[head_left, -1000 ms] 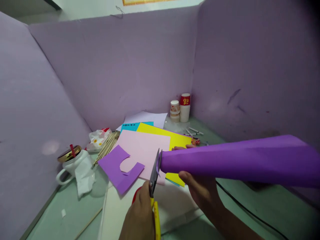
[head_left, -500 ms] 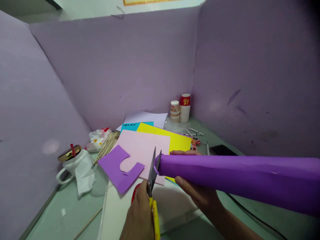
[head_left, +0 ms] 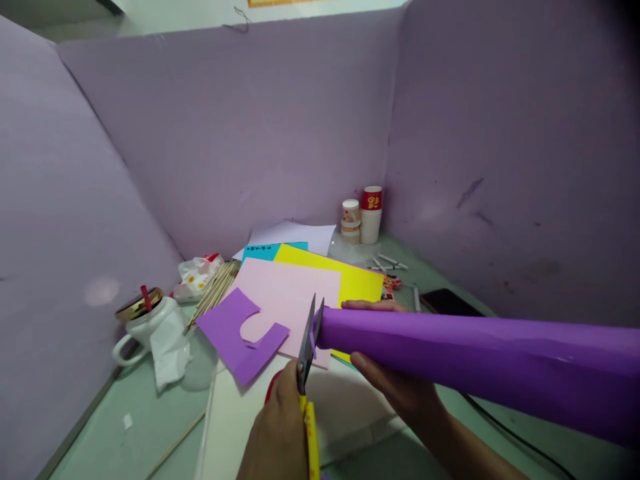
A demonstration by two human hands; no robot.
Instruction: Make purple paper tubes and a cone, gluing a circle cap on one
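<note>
My left hand point(head_left: 277, 423) is closed on scissors point(head_left: 311, 373) with yellow handles, blades pointing up and slightly apart. The blades meet the narrow end of a long purple paper tube point(head_left: 450, 347), where a thin curled strip of the paper hangs. My right hand point(head_left: 400, 387) is wrapped round the tube just behind that end, thumb on the near side, other fingers beyond. A purple paper sheet point(head_left: 225, 333) with a round cut-out lies left of the blades, on a pink sheet point(head_left: 295, 287).
Yellow paper point(head_left: 360, 280) and blue paper point(head_left: 263, 252) lie beneath the pink sheet. At left are a white mug point(head_left: 150, 327), wooden sticks point(head_left: 215, 290) and a tissue pack point(head_left: 197, 277). Behind stand paper cups point(head_left: 370, 223); a phone point(head_left: 450, 303) lies at right.
The tube's wide right end has dipped slightly. The curled strip at the narrow end hangs a little lower, with the scissors still against it. Both hands have barely shifted.
</note>
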